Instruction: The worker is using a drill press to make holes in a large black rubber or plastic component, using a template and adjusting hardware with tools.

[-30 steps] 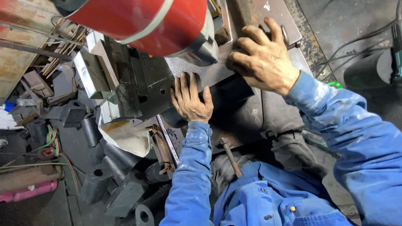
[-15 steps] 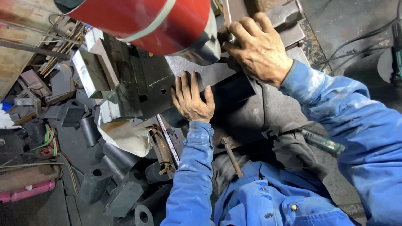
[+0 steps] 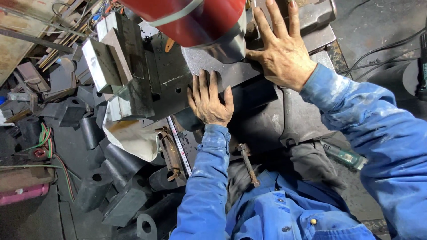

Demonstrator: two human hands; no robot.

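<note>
The steel plate [image 3: 195, 66] is best steadied with the left hand [image 3: 210, 100] and right hand [image 3: 284, 55] pressed flat, fingers spread, nothing gripped.

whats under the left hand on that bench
The left hand lies flat on a dark steel plate, fingers spread. The plate's surface beneath the palm is covered, so nothing there can be told.
</note>
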